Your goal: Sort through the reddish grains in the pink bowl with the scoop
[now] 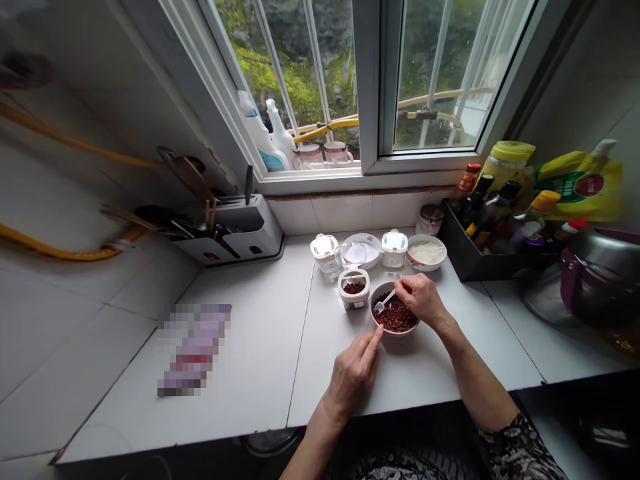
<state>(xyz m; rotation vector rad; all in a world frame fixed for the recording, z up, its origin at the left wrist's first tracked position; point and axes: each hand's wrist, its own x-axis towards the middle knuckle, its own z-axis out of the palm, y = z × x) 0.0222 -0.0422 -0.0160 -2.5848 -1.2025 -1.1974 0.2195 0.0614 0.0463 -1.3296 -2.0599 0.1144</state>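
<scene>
A pink-rimmed bowl [395, 333] of dark red dried bits, which look like Sichuan peppercorns [400, 317], sits on the white counter. My right hand [423, 300] is closed on the handle of a small white spoon [383, 305], whose head rests over the bits. At the bowl's near left edge, my left hand [354, 372] pinches the rim with its fingertips; the thumb is partly hidden. Just left of the bowl stands a seasoning jar [355, 300] with its lid raised and similar red bits inside.
Behind are two white-lidded jars [325, 247] [395, 243], a plate of white grains [361, 245] and a bowl of white contents [426, 252]. A black bottle box [480, 267] and a steel pot [600, 267] stand right. A utensil rack [250, 240] and blurred purple packet [197, 347] lie left.
</scene>
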